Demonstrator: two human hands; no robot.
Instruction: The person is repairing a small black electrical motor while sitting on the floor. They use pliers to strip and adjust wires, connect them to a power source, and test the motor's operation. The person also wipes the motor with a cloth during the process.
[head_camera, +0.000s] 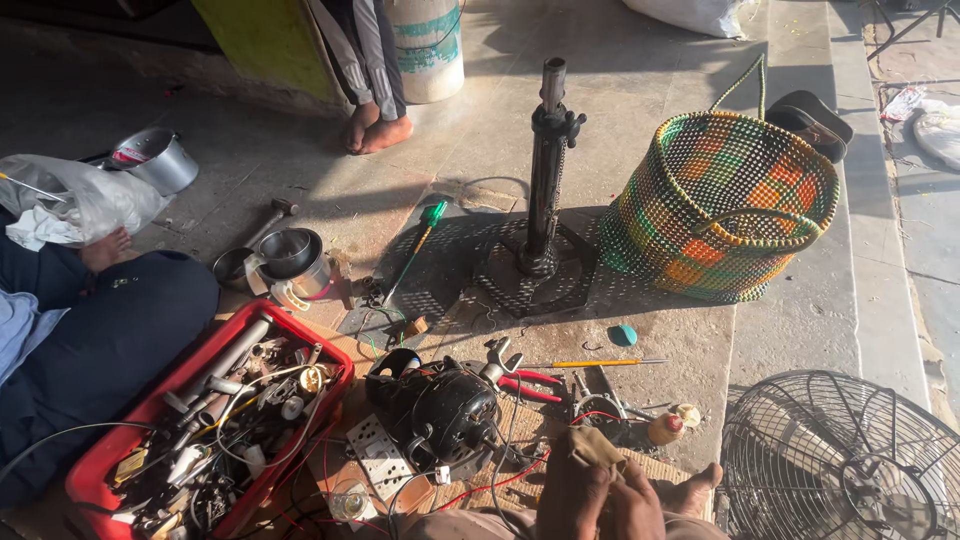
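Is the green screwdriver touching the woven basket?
Apart. The head view shows the green screwdriver lying on the floor left of the black fan stand, while the woven basket sits to the right of it.

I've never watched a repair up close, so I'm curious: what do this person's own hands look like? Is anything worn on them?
Both are bare. The left hand and right hand wear no gloves, and no ring, watch or sleeve shows. Only the hands and a little wrist appear at the bottom edge; the arms are out of view.
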